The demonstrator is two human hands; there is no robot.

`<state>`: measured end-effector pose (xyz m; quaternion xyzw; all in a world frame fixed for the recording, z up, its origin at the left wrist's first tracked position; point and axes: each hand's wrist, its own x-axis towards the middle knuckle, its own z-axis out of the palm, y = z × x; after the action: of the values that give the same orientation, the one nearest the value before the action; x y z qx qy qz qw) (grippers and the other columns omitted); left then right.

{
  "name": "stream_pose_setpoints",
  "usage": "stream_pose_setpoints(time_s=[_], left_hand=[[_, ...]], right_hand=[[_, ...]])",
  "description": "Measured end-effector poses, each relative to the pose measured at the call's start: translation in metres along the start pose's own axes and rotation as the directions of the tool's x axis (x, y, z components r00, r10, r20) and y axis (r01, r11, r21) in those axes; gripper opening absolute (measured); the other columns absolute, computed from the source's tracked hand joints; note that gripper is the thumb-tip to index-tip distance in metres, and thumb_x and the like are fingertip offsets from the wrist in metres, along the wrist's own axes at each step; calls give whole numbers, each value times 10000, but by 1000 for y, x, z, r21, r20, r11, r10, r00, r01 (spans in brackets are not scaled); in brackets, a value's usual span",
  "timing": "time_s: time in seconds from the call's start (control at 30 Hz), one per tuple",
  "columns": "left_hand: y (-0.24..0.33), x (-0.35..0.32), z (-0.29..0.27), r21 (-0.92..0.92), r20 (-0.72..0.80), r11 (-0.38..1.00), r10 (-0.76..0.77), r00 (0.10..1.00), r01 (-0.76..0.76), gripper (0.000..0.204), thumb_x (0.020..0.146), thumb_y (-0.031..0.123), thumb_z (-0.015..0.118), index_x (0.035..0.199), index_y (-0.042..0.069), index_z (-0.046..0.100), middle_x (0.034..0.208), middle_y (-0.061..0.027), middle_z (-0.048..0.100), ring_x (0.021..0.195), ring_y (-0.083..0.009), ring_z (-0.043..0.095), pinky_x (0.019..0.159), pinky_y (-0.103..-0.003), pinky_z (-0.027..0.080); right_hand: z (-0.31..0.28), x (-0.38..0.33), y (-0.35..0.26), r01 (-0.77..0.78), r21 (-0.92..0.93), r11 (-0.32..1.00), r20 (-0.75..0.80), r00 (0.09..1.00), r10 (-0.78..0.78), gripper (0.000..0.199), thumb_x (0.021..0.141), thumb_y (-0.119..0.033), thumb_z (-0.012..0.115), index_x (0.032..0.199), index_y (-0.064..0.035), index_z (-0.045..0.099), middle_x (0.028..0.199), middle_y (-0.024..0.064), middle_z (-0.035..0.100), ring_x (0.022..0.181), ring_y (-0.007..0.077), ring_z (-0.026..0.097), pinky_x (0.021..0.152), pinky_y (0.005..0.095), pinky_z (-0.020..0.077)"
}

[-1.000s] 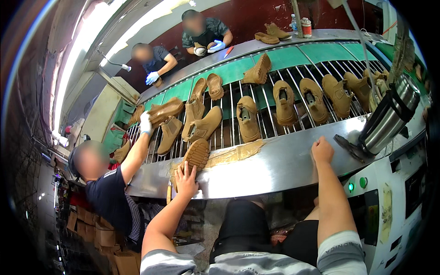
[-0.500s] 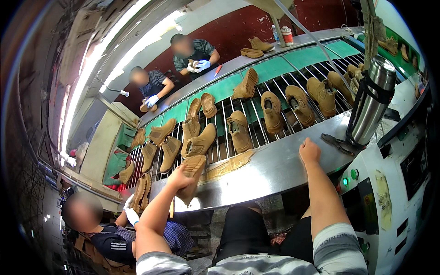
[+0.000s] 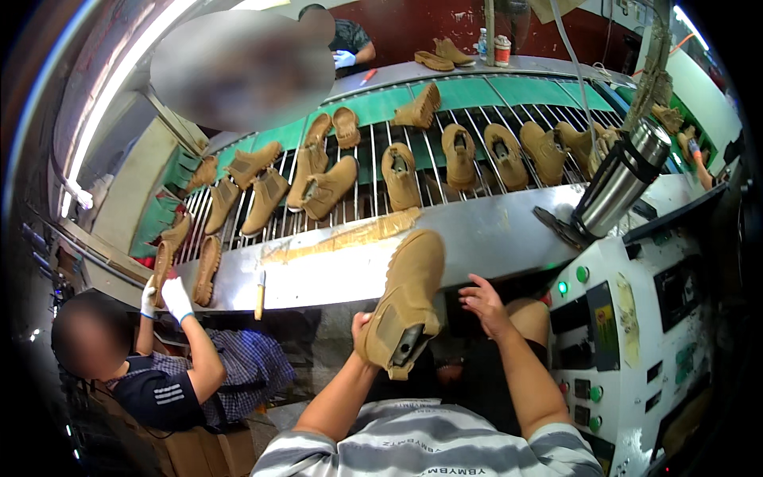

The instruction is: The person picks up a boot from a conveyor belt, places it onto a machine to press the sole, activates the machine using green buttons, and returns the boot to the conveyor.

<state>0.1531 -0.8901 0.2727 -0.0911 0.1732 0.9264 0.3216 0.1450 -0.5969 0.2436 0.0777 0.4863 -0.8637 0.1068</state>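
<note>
A tan ankle boot (image 3: 413, 274) is held up in front of my body, its toe toward the conveyor and its opening toward me. My left hand (image 3: 362, 327) grips it from the left near the heel, with most of the fingers hidden behind it. Something dark and grey shows inside the boot's opening. My right hand (image 3: 486, 306) is apart from the boot, on its right, with the fingers spread and nothing in them.
A rod conveyor carries several tan boots (image 3: 399, 179) behind the metal ledge (image 3: 342, 274). A yellow-handled tool (image 3: 260, 296), pliers (image 3: 560, 226) and a steel flask (image 3: 624, 179) lie or stand along it. A control box (image 3: 628, 318) is at right; a co-worker (image 3: 179, 381) handles soles at left.
My left hand has brought the boot from the ledge toward my middle, turning it. My right hand has left the ledge, opened and come near the boot. The view has shifted.
</note>
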Motion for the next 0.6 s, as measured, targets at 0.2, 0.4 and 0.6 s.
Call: stream_pose_setpoints(time_s=[0.2, 0.4, 0.6], left_hand=[[-56, 11, 97, 443, -48, 824, -373, 927, 354, 399, 1016, 281, 389, 1144, -12, 629, 1085, -107, 666, 997, -192, 638, 892, -356, 512], [-57, -16, 150, 939, 244, 256, -30, 969, -228, 173, 950, 139, 593, 933, -23, 653, 811, -40, 654, 746, -82, 589, 681, -231, 479], [-69, -55, 214, 968, 143, 235, -237, 961, -86, 148, 915, 103, 637, 990, -23, 658, 742, -27, 652, 632, -64, 590, 574, -216, 478]], right_hand=[[72, -71, -44, 164, 646, 745, 310, 836, -453, 980, 796, -617, 613, 1456, 20, 267, 1448, 233, 375, 1224, 343, 516, 1055, 458, 417], [22, -139, -57, 367, 560, 743, -5, 898, -440, 849, 798, -576, 518, 1346, 60, 389, 1235, 229, 543, 1108, 353, 581, 954, 479, 487], [8, -167, -55, 447, 385, 808, -194, 895, -402, 727, 802, -475, 497, 1304, 49, 453, 1189, 218, 581, 1073, 340, 598, 940, 437, 489]])
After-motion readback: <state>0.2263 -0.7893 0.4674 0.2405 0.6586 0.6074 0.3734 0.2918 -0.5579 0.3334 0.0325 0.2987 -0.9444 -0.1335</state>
